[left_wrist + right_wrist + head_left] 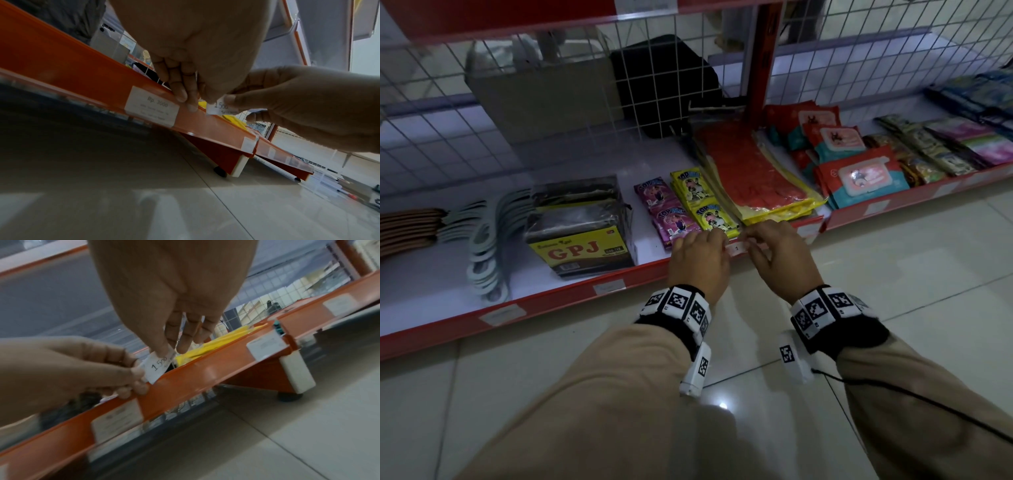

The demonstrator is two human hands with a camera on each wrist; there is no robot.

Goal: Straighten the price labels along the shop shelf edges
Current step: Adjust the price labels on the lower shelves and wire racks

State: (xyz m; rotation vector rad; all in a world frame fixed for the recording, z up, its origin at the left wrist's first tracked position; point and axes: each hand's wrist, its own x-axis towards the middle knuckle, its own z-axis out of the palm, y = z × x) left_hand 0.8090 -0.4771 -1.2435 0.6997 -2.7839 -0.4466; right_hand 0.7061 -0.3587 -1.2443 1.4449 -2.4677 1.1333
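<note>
Low to the tiled floor [859, 274], the red shelf edge [647, 270] runs across in front of you, and your handwritten price label [736, 248] sits at its top lip, lifted above the strip rather than seated flat in it. From the right wrist the label [157, 368] reads "1500" and stands tilted, its lower corner touching the strip's upper edge.

Your left hand [697, 262] pinches the label's left end: its fingertips [137, 374] are curled against the paper, and the lower ones rest on the shelf edge [205, 374] just beneath. Your right hand [774, 255] pinches the label's right, upper end; its thumb and forefinger tips [162, 348] close on the paper from above, the remaining fingers hanging loosely beside it. The label lies between the two sets of fingertips, with only its middle showing.

Seen from the left wrist, the label [221, 108] is just right of your left fingertips [182, 95], which touch the strip's top edge. A printed label [152, 106] marked "Rp. 3000" sits flat in the strip just left of those fingers. Further printed labels [265, 345] lie to the right of your right fingers, well apart.

Behind your fingers, on the shelf, are yellow sachets [700, 197], purple sachets [666, 214] and a yellow-edged red packet [753, 174]; a GPJ box [580, 228] stands further left.
</note>
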